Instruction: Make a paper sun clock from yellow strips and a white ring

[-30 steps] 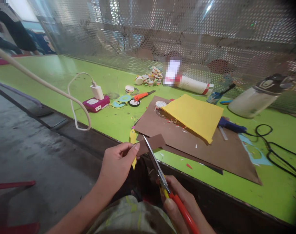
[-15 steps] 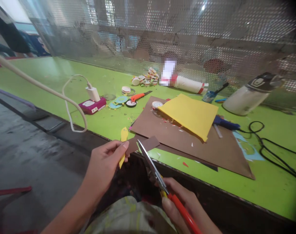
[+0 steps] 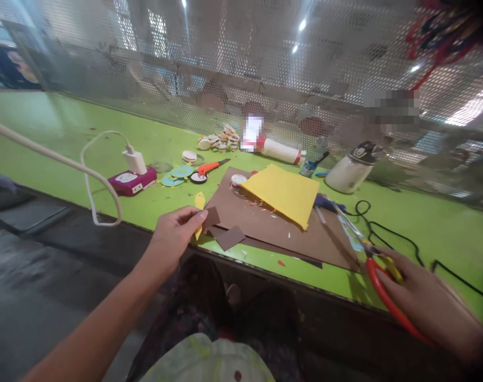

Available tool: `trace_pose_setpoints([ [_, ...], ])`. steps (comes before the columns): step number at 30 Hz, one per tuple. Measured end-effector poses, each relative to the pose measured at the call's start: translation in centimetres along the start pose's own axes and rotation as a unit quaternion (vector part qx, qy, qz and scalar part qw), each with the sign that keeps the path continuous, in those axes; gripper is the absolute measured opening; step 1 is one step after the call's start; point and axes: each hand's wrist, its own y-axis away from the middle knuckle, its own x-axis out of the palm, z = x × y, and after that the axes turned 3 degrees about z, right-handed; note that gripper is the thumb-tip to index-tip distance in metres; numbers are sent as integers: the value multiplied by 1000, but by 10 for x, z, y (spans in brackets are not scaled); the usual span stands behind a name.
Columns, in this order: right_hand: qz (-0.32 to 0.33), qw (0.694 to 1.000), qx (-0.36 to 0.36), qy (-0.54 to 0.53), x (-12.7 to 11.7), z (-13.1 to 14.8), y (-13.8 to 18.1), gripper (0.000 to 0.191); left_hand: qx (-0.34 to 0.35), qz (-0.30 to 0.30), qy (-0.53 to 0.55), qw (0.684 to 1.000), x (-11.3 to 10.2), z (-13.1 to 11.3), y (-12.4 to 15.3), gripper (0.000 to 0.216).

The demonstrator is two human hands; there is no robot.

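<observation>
Brown card piece [image 3: 212, 216] is pinched in the left hand [image 3: 179, 225], fingers narrow, yellow cutout [image 3: 200, 200] held with it. Second brown piece [image 3: 230, 239] now separate, just right, by the front edge of the green table [image 3: 173, 204]; was one strip a moment ago, so the cut looks done. Right hand [image 3: 418, 289] has swung off right, fingers wrapped around scissors [image 3: 371, 266], blades clear of both pieces, over the large brown sheet [image 3: 265, 223].
</observation>
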Motion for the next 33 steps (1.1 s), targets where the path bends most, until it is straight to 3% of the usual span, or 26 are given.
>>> trace_pose_setpoints([
  [2,41,997,16,62,0,-6,-16,52,14,1,17,1000,-2,2,-4,23],
  [5,71,990,-64,108,-1,-11,-27,51,28,-9,17,999,-7,5,-8,22],
  [7,46,980,-73,179,-5,-4,-23,50,23,-7,13,1000,-9,8,-10,22],
  [8,3,974,-90,207,-8,6,-19,50,22,-5,15,1000,-10,10,-10,22],
  [10,-124,959,-170,189,-13,40,-7,48,20,-4,25,999,-10,14,-12,22],
  [11,-168,947,-248,118,-12,64,-1,44,22,-9,27,999,-9,15,-12,22],
  [14,-85,901,-425,-2,3,145,14,34,26,-35,-4,999,-9,17,-13,21],
  [16,-42,889,-455,-14,20,188,19,38,33,-53,-37,997,-9,17,-13,21],
  [18,-16,895,-446,-19,37,212,24,39,40,-64,-48,996,-9,17,-14,21],
  [23,-37,903,-427,-20,61,215,37,51,25,-58,-4,998,-7,17,-13,22],
  [28,-33,910,-412,-30,60,208,45,50,18,-19,19,999,-5,7,-6,23],
  [33,-24,907,-418,-43,61,206,45,47,14,-20,22,999,-13,3,-7,21],
])
